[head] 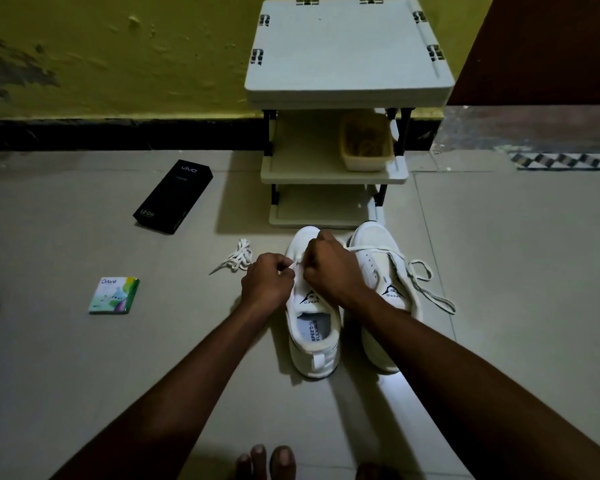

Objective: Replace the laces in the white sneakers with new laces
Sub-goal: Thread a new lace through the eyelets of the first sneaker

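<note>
White lace [297, 266] is pinched by both curled hands, the left hand [267, 284] and right hand [329, 268], over the left sneaker [314, 341] on the floor. Threading seems underway; next the tip must find the following eyelet.

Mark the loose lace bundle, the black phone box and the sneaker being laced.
loose lace bundle [238, 258]: head view, middle of the coil.
black phone box [174, 197]: head view, centre of top face.
sneaker being laced [302, 355]: head view, on its heel.
</note>
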Demonstrator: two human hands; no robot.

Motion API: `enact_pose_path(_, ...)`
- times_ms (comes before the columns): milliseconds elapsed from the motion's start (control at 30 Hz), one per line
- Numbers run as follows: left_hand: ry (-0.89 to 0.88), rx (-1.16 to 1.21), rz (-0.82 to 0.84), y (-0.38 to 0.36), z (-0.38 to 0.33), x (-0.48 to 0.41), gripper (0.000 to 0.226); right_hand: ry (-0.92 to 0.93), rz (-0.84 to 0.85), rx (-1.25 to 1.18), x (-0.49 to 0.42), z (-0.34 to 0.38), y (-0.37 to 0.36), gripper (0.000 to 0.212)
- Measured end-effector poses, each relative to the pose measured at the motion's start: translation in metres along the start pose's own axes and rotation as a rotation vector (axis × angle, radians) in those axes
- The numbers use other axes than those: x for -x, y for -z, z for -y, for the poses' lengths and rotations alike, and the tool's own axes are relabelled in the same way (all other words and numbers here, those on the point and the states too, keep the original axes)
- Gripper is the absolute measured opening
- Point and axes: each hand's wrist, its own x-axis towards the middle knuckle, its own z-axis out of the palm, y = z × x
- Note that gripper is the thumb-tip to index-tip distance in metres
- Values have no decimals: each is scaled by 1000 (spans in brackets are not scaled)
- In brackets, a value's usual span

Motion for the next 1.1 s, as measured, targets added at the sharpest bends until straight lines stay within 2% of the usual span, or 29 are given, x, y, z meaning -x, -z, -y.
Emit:
enact_pose_path(100, 6, 19, 17, 0, 1, -1, 24, -35, -21, -78, 1, -2, -1, 11)
enact_pose_path(233, -9, 71, 34, 1, 1, -2, 23, 6, 10, -21, -4, -1, 1, 7)
enact_pose_path(333, -5, 61, 17, 2, 0, 0, 25, 53, 16, 10, -3, 0, 1, 12)
enact_pose_path(633, 18, 43, 15, 1, 0, -1, 27, -10, -14, -28, 2, 1, -1, 7)
enact_pose_path(733, -12, 10, 16, 2, -1, -1, 28, 30, 12, 70, 3, 5, 3, 4)
enact_pose_path(867, -76, 0, 49, 3, 2, -1, 25, 170, -14, 356, 5, 12, 5, 21)
enact_pose_path(933, -109, -38, 58, 4, 2, -1, 28, 242, -23, 450, 6, 16, 5, 24)
enact_pose_path(1100, -92, -3, 60, 3, 3, -4, 29, 72, 33, 221, 6, 7, 4, 19)
